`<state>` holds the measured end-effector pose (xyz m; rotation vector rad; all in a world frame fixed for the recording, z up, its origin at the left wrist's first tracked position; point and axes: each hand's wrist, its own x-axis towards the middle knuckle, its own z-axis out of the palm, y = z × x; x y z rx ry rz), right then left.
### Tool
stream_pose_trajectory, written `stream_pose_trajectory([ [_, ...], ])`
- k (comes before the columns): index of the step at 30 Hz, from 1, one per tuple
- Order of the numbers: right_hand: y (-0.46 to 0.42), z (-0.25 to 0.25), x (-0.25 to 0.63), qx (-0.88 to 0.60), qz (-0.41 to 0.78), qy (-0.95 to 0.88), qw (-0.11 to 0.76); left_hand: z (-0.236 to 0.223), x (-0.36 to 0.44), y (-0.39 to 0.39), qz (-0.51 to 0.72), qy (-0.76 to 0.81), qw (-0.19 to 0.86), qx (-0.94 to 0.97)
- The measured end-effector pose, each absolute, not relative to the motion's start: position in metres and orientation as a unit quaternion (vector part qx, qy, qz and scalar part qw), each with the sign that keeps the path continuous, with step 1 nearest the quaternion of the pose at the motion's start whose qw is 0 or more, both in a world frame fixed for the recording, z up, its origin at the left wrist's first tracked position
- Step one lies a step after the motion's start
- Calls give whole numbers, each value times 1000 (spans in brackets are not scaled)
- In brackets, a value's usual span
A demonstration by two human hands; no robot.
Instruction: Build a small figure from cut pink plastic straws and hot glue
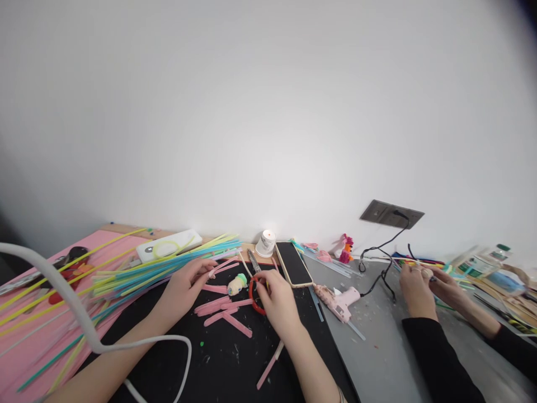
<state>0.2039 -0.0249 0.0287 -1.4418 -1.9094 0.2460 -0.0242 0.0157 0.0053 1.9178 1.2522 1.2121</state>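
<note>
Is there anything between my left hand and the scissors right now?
Yes. The small cream-and-green piece lies on the black mat between your left hand and the scissors, with a flat pink strip beside it. Your right hand is already at the scissors' red handles.

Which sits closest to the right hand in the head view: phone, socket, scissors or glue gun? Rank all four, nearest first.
1. Scissors: handle at the right hand's fingers.
2. Phone: just beyond the hand, to its right.
3. Glue gun: farther right.
4. Socket: farthest, right and up on the wall.
</note>
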Motion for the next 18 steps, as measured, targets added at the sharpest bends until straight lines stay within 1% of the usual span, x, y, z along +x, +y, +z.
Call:
stream_pose_trajectory([
  [3, -24, 40, 227, -608, 65, -707, 356, 7, -23, 15, 448, 460, 284, 712],
  [5, -27, 49, 251, -659, 49, -673, 332, 9, -22, 14, 444, 464, 284, 712],
  [8, -38, 60, 298, -740, 26, -616, 271, 10, -22, 12, 444, 467, 285, 710],
  [11, -49, 61, 351, -793, 3, -580, 186, 10, -21, 12, 448, 464, 300, 703],
  [15, -52, 48, 402, -791, 42, -606, 80, 8, -20, 12, 450, 463, 316, 696],
  [18, -47, 38, 414, -761, 52, -645, 34, 6, -20, 13, 449, 465, 318, 694],
])
